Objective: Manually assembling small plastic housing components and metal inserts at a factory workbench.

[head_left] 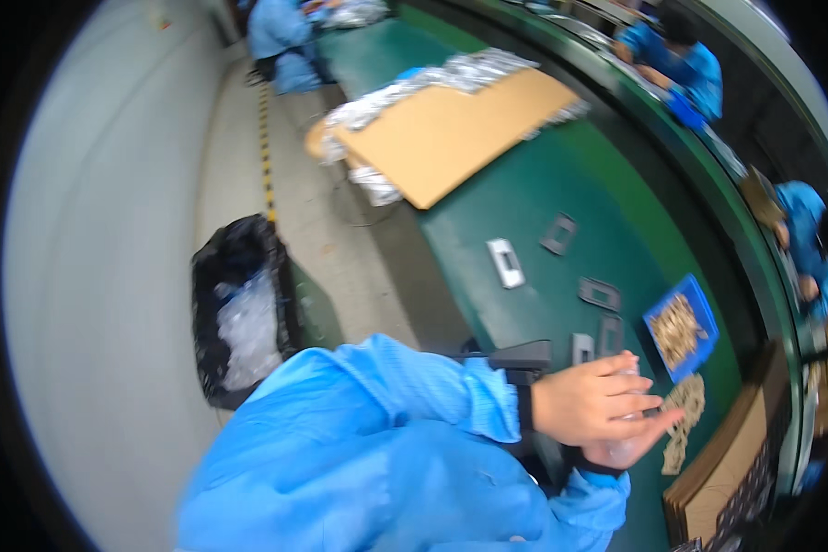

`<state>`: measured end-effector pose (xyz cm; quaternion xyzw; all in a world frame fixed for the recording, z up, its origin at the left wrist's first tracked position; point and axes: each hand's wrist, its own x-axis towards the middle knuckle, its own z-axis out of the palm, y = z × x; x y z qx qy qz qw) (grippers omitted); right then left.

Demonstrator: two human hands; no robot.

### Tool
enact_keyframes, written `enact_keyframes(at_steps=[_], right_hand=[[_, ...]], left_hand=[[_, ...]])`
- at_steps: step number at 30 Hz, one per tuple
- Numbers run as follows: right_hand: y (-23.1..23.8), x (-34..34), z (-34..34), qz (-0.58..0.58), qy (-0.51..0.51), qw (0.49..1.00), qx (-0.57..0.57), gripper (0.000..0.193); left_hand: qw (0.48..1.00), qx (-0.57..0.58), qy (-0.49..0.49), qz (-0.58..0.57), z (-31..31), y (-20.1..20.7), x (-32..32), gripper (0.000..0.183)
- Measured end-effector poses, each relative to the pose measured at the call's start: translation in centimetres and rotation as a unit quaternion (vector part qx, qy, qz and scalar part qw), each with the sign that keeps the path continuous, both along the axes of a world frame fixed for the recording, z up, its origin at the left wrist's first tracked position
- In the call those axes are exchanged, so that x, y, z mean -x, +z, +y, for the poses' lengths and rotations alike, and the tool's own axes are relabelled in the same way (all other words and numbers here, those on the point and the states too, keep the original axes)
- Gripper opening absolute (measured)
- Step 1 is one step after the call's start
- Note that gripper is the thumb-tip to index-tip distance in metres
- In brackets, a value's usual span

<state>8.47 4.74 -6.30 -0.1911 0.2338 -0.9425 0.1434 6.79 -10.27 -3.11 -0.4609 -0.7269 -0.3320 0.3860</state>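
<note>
My left hand lies over my right hand, palms facing, with the fingers of both fairly straight. Crumpled clear plastic is pressed between the two palms, and most of it is hidden. Just beyond my fingers, dark grey rectangular frames with a window cut in each lie on the green table. A white frame of similar shape lies farther off, and a second white one sits close to my left hand.
On the right stands a blue bin of small tan pieces, with a tan heap beside it. Cardboard sheets stand at lower right. A large tan board edges silvery bags. At left is a black-lined bin holding clear plastic. Several people work farther away.
</note>
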Motion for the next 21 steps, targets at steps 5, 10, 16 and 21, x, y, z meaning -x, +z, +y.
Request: enact_keyframes(at_steps=[5,10,16,21], right_hand=[[4.0,-2.7,-2.8,-0.069,0.058,0.986,-0.14,0.124],[4.1,-1.2,-2.0,0.038,0.105,0.922,-0.37,0.123],[3.4,-0.8,-2.0,-0.002,0.057,0.926,-0.373,0.096],[3.1,-1.2,-1.9,0.014,0.054,0.915,-0.4,0.084]], left_hand=[[0.978,0.169,-0.029,-0.118,-5.5,0.2,-0.7,0.039],[0.906,-0.237,0.185,-0.298,-22.5,-1.4,-1.7,0.029],[0.494,0.079,0.686,-0.528,-51.6,-6.7,-15.0,0.041],[0.331,-0.229,0.622,-0.672,-53.2,-9.0,-18.9,0.078]])
